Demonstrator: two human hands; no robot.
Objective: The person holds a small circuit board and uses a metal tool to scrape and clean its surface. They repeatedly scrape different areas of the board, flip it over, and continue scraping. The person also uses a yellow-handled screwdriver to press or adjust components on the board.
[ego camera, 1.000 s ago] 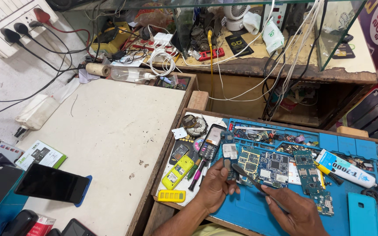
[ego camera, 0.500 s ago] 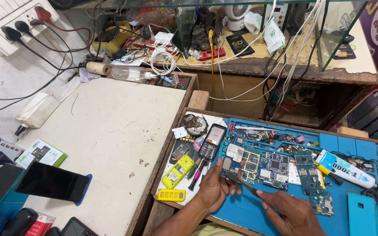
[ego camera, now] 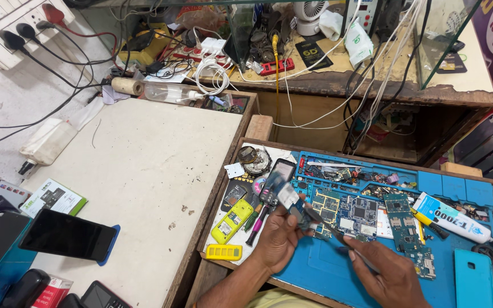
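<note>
Head view, looking down on a cluttered table. Left hand (ego camera: 278, 239) raised just above the near-left part of the blue work mat (ego camera: 326, 268), fingers (ego camera: 292, 214) curled shut around a small phone circuit board (ego camera: 289, 199). Board held tilted, lifted clear of the mat; pale at its upper end, darker and blurred lower down (detail hard to make out). Right hand (ego camera: 386, 276) low at the near edge, fingers closed on a thin metal tool (ego camera: 338, 236), its tip reaching up-left to the held board.

Mat crowded toward its far edge: loose circuit boards (ego camera: 366, 211) side by side at centre, small parts in the tray strip along the far rim, a white glue tube (ego camera: 452, 217) toward the right. Open blue surface only along the near edge, between the two hands and just beyond them. A teal phone cover (ego camera: 472, 279) flat near the near-right corner.

Left of the mat, a narrow white strip packed with a yellow keypad phone (ego camera: 232, 219), a yellow keypad strip (ego camera: 223, 252) and a dark phone (ego camera: 283, 170), all close beside the left hand. Beyond the wooden rim, a broad pale tabletop (ego camera: 144, 165), mostly bare through its middle, with a black smartphone (ego camera: 67, 235) lying near its near-left edge.
</note>
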